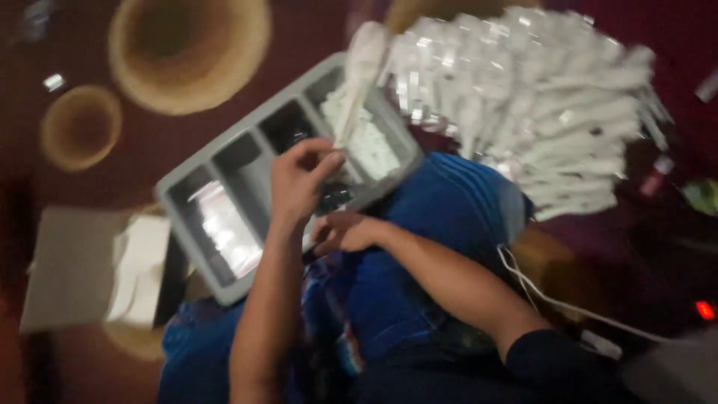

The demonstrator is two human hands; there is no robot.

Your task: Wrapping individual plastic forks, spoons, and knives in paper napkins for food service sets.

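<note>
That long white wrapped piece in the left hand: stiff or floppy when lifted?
Probably fairly stiff: the white wrapped piece stands straight above the left hand without drooping. Likely light, pinched by fingertips alone. Its glossy-looking wrap may be slippery; blur hides detail.

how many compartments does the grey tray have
4 in the grey plastic divider tray, side by side: lower-left one holds clear packets, two middle ones look mostly empty, upper-right one holds white wrapped pieces. The left hand partly covers it.

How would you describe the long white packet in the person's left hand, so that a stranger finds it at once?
Start at the grey divided tray resting on the blue-clad lap. The left hand is raised over its right end and pinches the long white packet. Unlike the packets lying flat in the compartment or piled to the right, this one stands up alone, held at its lower end.
</note>
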